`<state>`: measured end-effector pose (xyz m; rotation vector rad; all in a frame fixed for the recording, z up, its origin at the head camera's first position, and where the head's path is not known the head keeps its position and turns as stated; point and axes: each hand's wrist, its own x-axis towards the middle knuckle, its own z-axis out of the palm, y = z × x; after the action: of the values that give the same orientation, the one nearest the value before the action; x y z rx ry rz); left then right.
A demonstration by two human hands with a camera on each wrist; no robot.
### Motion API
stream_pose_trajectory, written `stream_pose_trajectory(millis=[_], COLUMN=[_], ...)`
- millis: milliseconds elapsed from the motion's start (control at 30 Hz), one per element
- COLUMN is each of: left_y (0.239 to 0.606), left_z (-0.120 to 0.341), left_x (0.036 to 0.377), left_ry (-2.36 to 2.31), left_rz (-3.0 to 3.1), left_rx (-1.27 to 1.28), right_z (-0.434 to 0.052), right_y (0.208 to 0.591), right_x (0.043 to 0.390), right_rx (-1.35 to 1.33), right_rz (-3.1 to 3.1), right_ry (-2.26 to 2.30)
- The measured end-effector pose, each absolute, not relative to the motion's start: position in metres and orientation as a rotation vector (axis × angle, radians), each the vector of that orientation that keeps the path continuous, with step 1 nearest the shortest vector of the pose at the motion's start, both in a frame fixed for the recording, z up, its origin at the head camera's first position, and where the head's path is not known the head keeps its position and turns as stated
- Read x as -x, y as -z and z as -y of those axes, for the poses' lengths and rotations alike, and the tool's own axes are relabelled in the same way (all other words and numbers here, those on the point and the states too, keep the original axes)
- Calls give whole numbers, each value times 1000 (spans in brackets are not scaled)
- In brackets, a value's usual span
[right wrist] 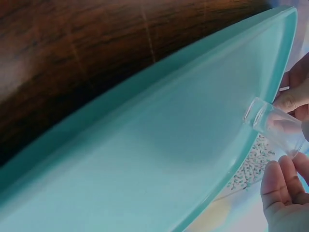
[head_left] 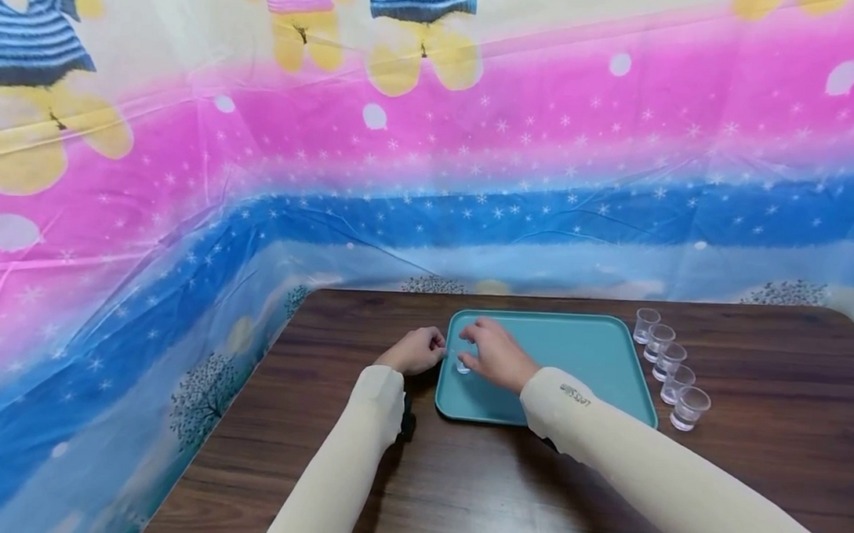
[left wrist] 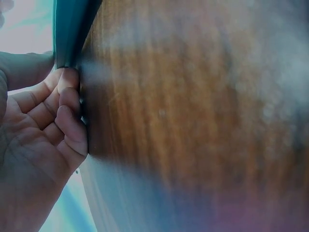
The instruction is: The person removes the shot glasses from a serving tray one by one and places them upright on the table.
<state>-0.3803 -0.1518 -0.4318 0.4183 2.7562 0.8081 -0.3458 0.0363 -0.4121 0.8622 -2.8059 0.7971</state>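
Observation:
A teal tray [head_left: 572,358] lies on the table. At its left edge my left hand [head_left: 417,351] pinches the rim between thumb and curled fingers; the left wrist view shows this hand [left wrist: 38,116] against the tray's side [left wrist: 67,34]. A small clear shot glass [right wrist: 275,123] stands on the tray near that same edge. My right hand [head_left: 498,354] is around it, with thumb on one side and fingertips [right wrist: 274,181] at the rim on the other. In the head view the right hand hides most of this glass [head_left: 463,368].
Several more clear shot glasses [head_left: 689,409] stand in a slanting row just right of the tray. The dark wooden table [head_left: 462,487] reaches back to a colourful printed cloth [head_left: 542,216] hanging behind and to the left.

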Motion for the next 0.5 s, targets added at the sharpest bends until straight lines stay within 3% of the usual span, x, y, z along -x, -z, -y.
stream_pose_trajectory(millis=[500], left_y=[434], left_z=[152], left_x=[379], left_ry=[-831], left_rz=[-2764], left_rx=[-401], right_z=[-47], right_y=[412], right_x=[342], right_rx=[-851], right_rz=[2794], right_ry=[-865])
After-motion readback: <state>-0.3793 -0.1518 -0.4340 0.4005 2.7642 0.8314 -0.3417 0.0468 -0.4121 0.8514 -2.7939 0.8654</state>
